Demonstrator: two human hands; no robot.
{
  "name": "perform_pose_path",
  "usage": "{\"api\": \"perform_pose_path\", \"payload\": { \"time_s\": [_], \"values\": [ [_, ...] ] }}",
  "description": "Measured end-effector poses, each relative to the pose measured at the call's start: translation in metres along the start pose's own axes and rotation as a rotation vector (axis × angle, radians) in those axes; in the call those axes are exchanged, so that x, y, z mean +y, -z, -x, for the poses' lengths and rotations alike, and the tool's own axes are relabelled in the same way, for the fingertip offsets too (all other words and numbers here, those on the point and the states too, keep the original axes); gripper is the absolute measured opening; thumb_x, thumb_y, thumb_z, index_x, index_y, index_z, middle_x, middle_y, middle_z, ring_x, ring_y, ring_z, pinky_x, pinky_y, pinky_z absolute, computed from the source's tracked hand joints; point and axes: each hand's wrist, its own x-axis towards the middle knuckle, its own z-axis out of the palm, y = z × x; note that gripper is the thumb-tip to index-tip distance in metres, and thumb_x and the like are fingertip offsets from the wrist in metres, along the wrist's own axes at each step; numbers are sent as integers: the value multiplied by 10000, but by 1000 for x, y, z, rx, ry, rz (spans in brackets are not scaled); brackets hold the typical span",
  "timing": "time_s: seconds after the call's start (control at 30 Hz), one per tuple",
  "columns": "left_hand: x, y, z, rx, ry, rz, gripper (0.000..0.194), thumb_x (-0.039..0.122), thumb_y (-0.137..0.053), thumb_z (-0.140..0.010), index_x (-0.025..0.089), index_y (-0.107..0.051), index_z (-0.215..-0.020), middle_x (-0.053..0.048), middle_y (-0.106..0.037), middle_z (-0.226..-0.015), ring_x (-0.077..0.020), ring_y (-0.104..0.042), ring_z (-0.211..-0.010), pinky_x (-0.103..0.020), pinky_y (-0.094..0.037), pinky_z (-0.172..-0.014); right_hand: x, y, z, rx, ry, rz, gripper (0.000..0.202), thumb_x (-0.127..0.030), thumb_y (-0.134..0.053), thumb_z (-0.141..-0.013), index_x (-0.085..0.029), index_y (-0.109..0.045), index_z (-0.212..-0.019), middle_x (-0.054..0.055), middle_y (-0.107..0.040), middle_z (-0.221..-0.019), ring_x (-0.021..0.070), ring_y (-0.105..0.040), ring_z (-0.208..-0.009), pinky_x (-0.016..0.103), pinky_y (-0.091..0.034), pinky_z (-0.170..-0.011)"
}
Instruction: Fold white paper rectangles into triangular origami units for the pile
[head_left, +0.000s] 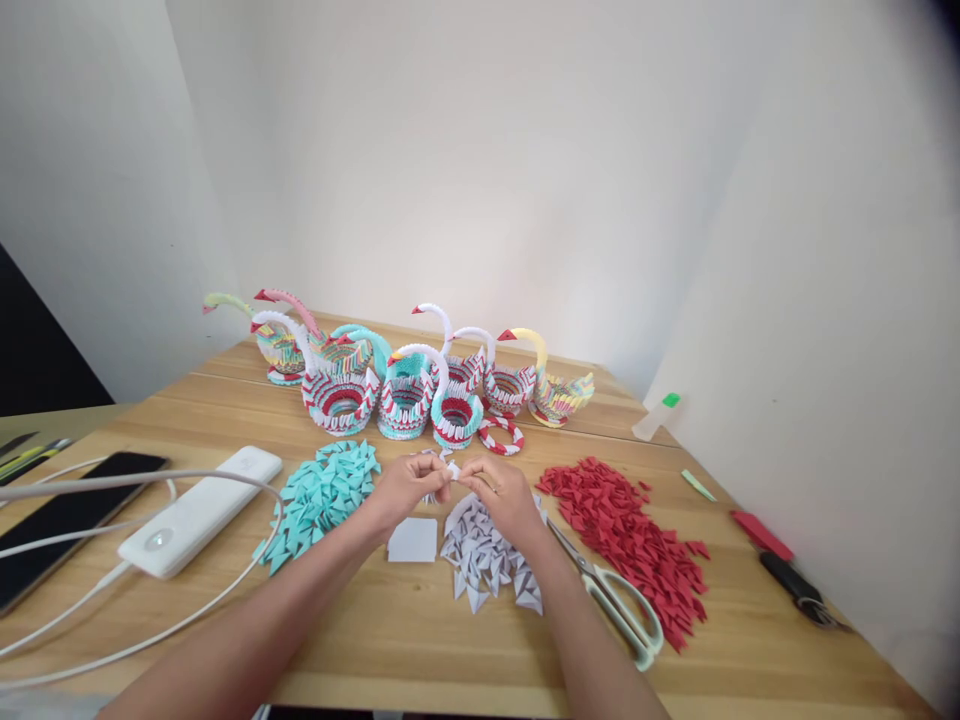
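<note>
A dark panel stands at far left beside a pale wall that meets a wooden tabletop, its grain running crosswise. On the near left lie a black phone and a white power bank, looped by a white cable. Next comes a heap of turquoise paper pieces; behind it, a cluster of folded-paper swans reaches past the table's middle. At center, above the wood, the left hand and right hand meet, fingertips pinching a small white piece between them. Below sit a white square and pale folded triangles, with a red-and-white ring behind the hands. Rightward, scissors rest beside scattered red pieces. A green-capped bottle, a green strip and a red-and-black object, its kind unclear, lie toward the right wall.
</note>
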Motion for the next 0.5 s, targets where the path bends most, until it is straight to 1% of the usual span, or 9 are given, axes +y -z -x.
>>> {"api": "perform_pose_path", "payload": {
  "time_s": [0.1,0.23,0.33,0.43,0.5],
  "values": [
    [-3,0,-2,8,-36,-67,292,416,-630,-739,154,-594,-617,-9,-596,-567,-130,-517,-544,-246,-402,-584,0,0,0,-1,-68,-54,80,-191,-591,-851,-188,-627,-780,10,-664,-792,163,-603,-763,265,-439,-719],
    [-7,1,-2,19,-111,-222,271,368,-582,-783,159,-603,-613,-10,-597,-582,-138,-521,-567,-244,-406,-595,0,1,0,-20,-52,-16,87,-209,-598,-851,-192,-629,-771,8,-662,-776,162,-601,-752,264,-434,-714],
    [-5,2,0,20,-173,-330,294,355,-556,-814,165,-617,-599,-12,-603,-608,-150,-532,-615,-244,-407,-629,1,1,1,6,-35,40,78,-240,-598,-851,-193,-627,-796,12,-658,-773,168,-602,-746,271,-441,-716],
    [-3,1,1,17,-183,-349,296,365,-549,-826,167,-625,-620,-12,-608,-624,-154,-527,-624,-242,-404,-625,1,1,1,52,-41,47,75,-258,-609,-839,-189,-614,-869,16,-652,-805,169,-604,-760,274,-454,-730],
    [-3,-1,2,21,-182,-344,291,361,-544,-831,165,-625,-632,-10,-606,-629,-152,-521,-620,-239,-400,-618,1,2,1,60,-53,46,91,-259,-609,-836,-189,-608,-895,17,-649,-815,167,-604,-766,272,-458,-729]
  ]
}}
